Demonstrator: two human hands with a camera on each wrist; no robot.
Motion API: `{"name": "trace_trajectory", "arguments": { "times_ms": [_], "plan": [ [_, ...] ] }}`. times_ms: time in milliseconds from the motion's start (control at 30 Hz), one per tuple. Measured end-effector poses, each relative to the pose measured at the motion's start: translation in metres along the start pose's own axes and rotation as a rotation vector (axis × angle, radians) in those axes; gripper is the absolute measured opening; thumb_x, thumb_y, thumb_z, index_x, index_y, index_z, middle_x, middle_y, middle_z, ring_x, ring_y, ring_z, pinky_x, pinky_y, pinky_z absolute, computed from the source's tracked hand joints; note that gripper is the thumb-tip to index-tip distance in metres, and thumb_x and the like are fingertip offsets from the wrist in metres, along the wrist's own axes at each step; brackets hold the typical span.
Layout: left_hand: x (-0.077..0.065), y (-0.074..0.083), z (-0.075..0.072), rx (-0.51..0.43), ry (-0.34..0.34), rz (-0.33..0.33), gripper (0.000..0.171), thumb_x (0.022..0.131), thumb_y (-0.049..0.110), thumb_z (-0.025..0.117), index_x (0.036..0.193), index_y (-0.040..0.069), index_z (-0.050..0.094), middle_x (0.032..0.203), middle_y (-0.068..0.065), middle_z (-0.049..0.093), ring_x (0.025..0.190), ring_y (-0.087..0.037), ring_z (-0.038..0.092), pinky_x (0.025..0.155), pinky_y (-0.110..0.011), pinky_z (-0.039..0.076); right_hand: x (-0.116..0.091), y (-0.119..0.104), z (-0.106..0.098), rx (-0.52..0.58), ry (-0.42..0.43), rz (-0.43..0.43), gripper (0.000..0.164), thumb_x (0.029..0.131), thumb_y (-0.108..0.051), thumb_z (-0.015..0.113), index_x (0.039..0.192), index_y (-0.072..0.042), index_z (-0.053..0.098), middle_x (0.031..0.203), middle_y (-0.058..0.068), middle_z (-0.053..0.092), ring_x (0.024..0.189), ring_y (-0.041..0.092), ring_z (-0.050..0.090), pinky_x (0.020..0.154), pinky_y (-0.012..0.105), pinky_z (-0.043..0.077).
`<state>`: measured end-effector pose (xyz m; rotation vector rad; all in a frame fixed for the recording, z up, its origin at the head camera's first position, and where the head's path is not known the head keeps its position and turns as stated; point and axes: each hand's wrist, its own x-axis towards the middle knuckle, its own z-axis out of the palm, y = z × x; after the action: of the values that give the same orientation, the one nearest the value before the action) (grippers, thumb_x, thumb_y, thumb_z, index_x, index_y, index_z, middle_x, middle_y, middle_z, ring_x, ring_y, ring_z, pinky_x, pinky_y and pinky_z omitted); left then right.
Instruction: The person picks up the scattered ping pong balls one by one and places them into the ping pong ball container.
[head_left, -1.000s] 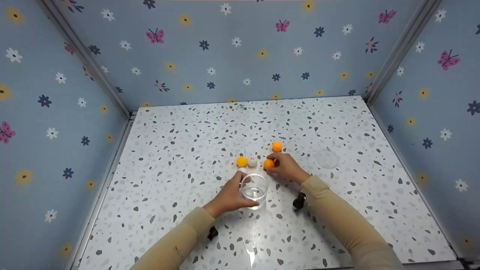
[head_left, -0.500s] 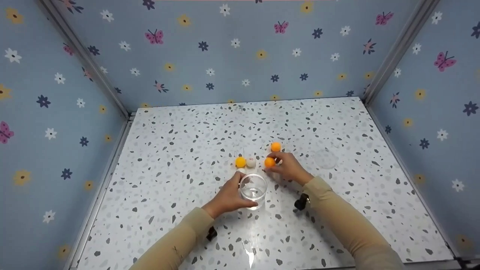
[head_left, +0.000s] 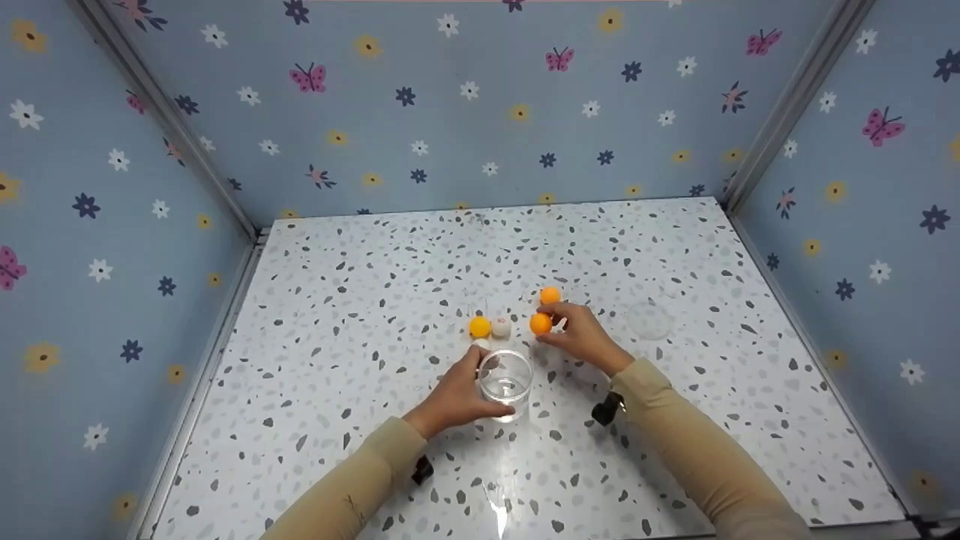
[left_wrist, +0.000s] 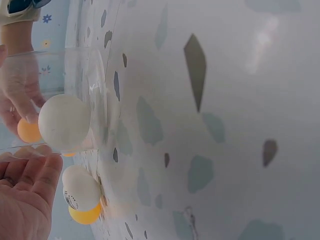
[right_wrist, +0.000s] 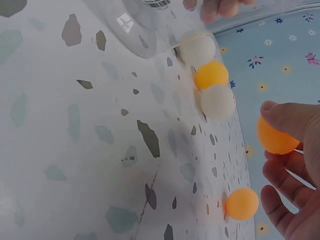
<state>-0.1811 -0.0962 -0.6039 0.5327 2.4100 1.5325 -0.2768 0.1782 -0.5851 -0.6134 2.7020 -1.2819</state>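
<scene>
My left hand (head_left: 457,394) holds a clear plastic cup (head_left: 506,379) around its near left side, thumb and fingers on opposite sides. Through its wall, a white ball (left_wrist: 65,122) shows in the left wrist view. My right hand (head_left: 581,334) pinches an orange ping-pong ball (right_wrist: 277,135) between thumb and fingers, raised above the tabletop. Just beyond it lies a second orange ball (head_left: 550,295). Left of the right hand, a yellow-orange ball (head_left: 479,327) sits against a white ball (head_left: 501,328). Another white ball (right_wrist: 197,50) is partly hidden by the cup and left hand in the head view.
A transparent round disc (head_left: 649,321) lies flat to the right of the right hand. The speckled white tabletop (head_left: 360,300) is enclosed by blue flowered panels (head_left: 480,105) at the back and sides.
The right hand has moved slightly away from me with the orange ball in its pinch, closer to the other orange ball. The left hand keeps its hold on the cup.
</scene>
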Motion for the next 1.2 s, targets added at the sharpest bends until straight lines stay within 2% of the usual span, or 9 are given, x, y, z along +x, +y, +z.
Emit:
{"name": "trace_trajectory", "arguments": {
  "times_ms": [100, 333, 533, 767, 967, 1033, 1200],
  "plan": [
    [0.0, -0.001, 0.0, 0.004, 0.0, 0.002, 0.088, 0.071, 0.026, 0.103, 0.137, 0.004, 0.048, 0.138, -0.016, 0.066, 0.127, -0.032, 0.066, 0.115, -0.052, 0.052, -0.001, -0.002, -0.001, 0.002, 0.007, -0.015, 0.046, 0.091, -0.007, 0.086, 0.133, 0.005, 0.072, 0.123, 0.018, 0.077, 0.104, 0.03, 0.067, 0.088, 0.042, 0.055],
    [0.0, -0.002, 0.0, -0.007, -0.002, 0.005, 0.087, 0.071, 0.025, 0.103, 0.136, 0.004, 0.048, 0.139, -0.016, 0.065, 0.129, -0.031, 0.065, 0.116, -0.052, 0.051, -0.006, -0.01, -0.004, 0.01, 0.031, -0.034, 0.045, 0.092, -0.007, 0.087, 0.133, 0.004, 0.072, 0.121, 0.016, 0.077, 0.103, 0.03, 0.066, 0.088, 0.041, 0.055],
    [0.0, -0.002, 0.0, -0.009, -0.001, -0.001, 0.087, 0.072, 0.026, 0.103, 0.137, 0.006, 0.048, 0.138, -0.014, 0.066, 0.127, -0.029, 0.066, 0.115, -0.052, 0.052, -0.011, -0.017, -0.007, 0.025, 0.059, -0.046, 0.045, 0.091, -0.006, 0.087, 0.133, 0.002, 0.073, 0.124, 0.016, 0.077, 0.103, 0.029, 0.066, 0.089, 0.047, 0.058],
    [0.001, -0.003, 0.001, -0.001, 0.003, 0.008, 0.086, 0.073, 0.028, 0.102, 0.136, 0.005, 0.048, 0.135, -0.015, 0.066, 0.125, -0.028, 0.066, 0.114, -0.052, 0.052, -0.017, -0.027, -0.01, 0.035, 0.102, -0.114, 0.044, 0.09, -0.005, 0.088, 0.131, 0.001, 0.074, 0.124, 0.016, 0.078, 0.102, 0.028, 0.068, 0.087, 0.048, 0.059],
    [0.001, -0.003, 0.0, 0.016, 0.005, 0.01, 0.086, 0.072, 0.03, 0.102, 0.134, 0.005, 0.048, 0.134, -0.013, 0.066, 0.123, -0.025, 0.066, 0.114, -0.05, 0.052, -0.023, -0.035, -0.012, 0.036, 0.121, -0.163, 0.045, 0.089, -0.005, 0.088, 0.131, 0.003, 0.073, 0.124, 0.017, 0.078, 0.101, 0.031, 0.069, 0.086, 0.059, 0.059],
    [0.001, -0.003, 0.0, 0.009, 0.003, 0.01, 0.087, 0.071, 0.029, 0.103, 0.135, 0.005, 0.048, 0.134, -0.013, 0.066, 0.124, -0.025, 0.066, 0.114, -0.05, 0.052, -0.025, -0.038, -0.013, 0.034, 0.12, -0.173, 0.045, 0.089, -0.005, 0.089, 0.131, 0.003, 0.073, 0.124, 0.017, 0.078, 0.101, 0.031, 0.07, 0.086, 0.057, 0.06],
    [0.002, -0.005, 0.001, -0.012, -0.001, 0.019, 0.089, 0.071, 0.026, 0.103, 0.136, 0.001, 0.048, 0.136, -0.013, 0.066, 0.126, -0.028, 0.066, 0.116, -0.051, 0.052, -0.028, -0.043, -0.012, 0.014, 0.123, -0.207, 0.043, 0.089, -0.008, 0.089, 0.13, -0.001, 0.075, 0.123, 0.015, 0.078, 0.099, 0.028, 0.07, 0.084, 0.044, 0.061]
  ]
}}
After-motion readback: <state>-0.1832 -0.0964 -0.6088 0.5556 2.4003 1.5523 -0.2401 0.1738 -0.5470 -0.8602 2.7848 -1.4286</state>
